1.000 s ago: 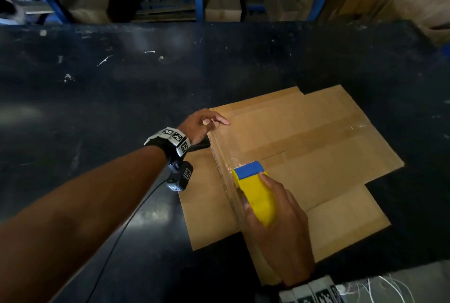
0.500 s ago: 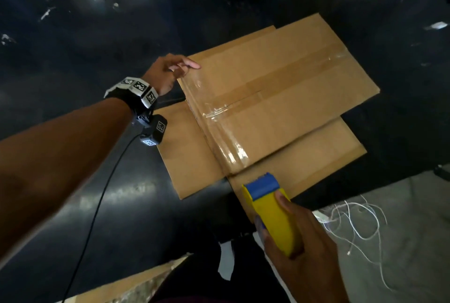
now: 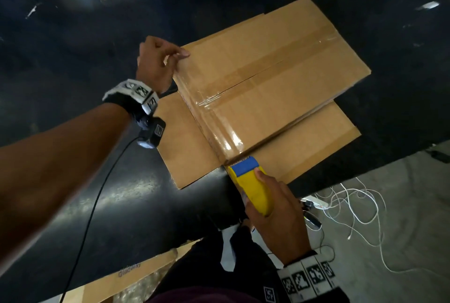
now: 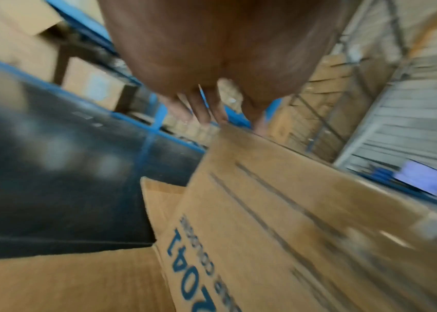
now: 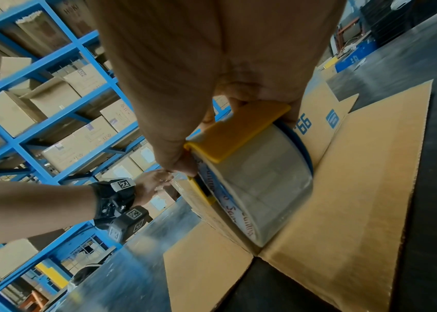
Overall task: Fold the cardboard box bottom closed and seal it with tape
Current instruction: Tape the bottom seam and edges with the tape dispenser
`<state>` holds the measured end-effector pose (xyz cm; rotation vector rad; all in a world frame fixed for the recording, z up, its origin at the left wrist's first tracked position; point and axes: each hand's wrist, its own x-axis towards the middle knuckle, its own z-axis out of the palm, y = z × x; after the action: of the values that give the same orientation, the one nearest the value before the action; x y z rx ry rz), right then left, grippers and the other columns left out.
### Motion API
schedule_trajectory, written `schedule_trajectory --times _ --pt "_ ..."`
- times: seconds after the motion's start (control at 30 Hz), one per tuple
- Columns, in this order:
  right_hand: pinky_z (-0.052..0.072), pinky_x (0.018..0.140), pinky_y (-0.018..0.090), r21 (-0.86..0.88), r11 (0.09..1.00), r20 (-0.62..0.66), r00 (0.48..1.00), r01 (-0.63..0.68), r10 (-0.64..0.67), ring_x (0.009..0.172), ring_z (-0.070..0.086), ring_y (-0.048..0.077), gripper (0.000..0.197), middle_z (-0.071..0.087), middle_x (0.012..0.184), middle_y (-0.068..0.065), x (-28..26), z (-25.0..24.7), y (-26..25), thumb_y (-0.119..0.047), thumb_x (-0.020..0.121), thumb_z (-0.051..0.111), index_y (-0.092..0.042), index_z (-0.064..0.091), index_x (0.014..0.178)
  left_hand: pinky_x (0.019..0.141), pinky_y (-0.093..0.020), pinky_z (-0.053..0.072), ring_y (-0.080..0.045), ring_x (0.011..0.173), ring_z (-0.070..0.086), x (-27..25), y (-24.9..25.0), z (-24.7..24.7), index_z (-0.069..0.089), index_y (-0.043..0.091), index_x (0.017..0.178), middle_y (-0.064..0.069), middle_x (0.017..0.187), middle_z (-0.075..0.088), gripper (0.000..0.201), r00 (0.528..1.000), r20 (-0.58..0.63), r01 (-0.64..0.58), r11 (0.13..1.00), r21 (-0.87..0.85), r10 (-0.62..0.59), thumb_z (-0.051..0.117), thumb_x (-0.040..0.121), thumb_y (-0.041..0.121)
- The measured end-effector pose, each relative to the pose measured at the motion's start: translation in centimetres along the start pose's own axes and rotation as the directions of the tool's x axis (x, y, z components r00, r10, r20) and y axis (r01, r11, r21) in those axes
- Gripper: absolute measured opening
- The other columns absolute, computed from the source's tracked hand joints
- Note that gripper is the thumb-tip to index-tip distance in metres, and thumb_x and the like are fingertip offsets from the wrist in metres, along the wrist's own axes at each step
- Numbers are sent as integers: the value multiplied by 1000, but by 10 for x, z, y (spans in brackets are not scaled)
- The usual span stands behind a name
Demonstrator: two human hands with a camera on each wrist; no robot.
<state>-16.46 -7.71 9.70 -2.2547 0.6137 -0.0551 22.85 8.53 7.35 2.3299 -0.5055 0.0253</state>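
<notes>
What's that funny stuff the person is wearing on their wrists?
The left forearm is bare. The left wristband is a black strap with white tiles bearing black square codes; a small black camera box hangs beneath, trailing a thin black cable. The right wristband shows the same white coded tiles.

L hand (image 4: 212, 52) fingers (image 4: 203, 114) on box (image 4: 305, 211) top edge, black table (image 4: 51, 190), blue racks (image 4: 153, 126) in bg
</notes>
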Motion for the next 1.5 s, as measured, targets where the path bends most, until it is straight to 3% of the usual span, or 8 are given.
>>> schedule_trajectory --times 0.07,0.2,0.37,0.63,0.87,1.13,1.37,1.5 --pt "54 74 39 5 1000 13 1000 -6 6 87 61 17 66 57 102 -2 3 0 0 -48 78 61 -34 51 142 102 -43 44 -17 114 49 -31 33 0 73 26 114 -6 119 54 26 984 -63 -169 986 10 169 56 95 20" --pt "53 76 36 27 1000 39 999 -11 10 89 60 15 66 57 102 -4 9 0 -6 -46 77 61 -32 52 141 96 -32 45 -10 105 54 -124 96 15 73 19 116 -4 118 60 31 853 252 -410 886 -218 457 64 88 11" --pt "50 80 33 -12 997 104 992 -73 74 91 64 22 71 65 99 3 23 -6 -2 -55 69 52 -29 59 134 95 -46 46 -20 116 54 -169 93 38 72 28 119 2 126 61 34 851 378 -356 930 -92 364 71 86 32" --pt "52 84 28 92 984 164 977 -150 134 91 66 10 53 70 96 -8 32 -15 18 -60 66 58 -41 58 115 91 -38 44 -21 114 55 -165 94 34 71 28 116 3 122 62 41 858 366 -392 920 11 362 77 77 37" --pt "43 73 5 188 979 89 994 -84 68 90 63 -10 57 68 97 -27 61 -35 29 -15 78 79 -52 55 114 93 -43 50 -26 113 56 -149 54 -4 71 17 119 -5 122 62 54 890 335 -358 929 96 308 79 75 45" --pt "54 83 28 262 960 44 995 -102 94 97 64 -2 60 66 109 -20 99 -72 78 2 76 71 -33 53 120 94 -45 48 -24 117 50 -145 72 -2 68 26 122 0 124 58 53 928 302 -290 931 222 217 72 76 51" --pt "53 90 46 288 930 -105 958 -229 268 99 65 20 32 65 109 0 140 -133 169 -12 82 71 -26 59 109 104 -45 42 -22 126 54 -118 186 105 68 28 126 -1 135 58 49 922 254 -326 940 99 293 70 81 46" --pt "51 93 46 223 927 -246 903 -301 352 89 61 29 30 52 107 12 182 -156 220 0 78 73 -10 68 106 122 -56 24 -26 153 28 -84 239 171 47 36 149 -2 164 35 67 881 378 -369 914 169 286 56 87 59"
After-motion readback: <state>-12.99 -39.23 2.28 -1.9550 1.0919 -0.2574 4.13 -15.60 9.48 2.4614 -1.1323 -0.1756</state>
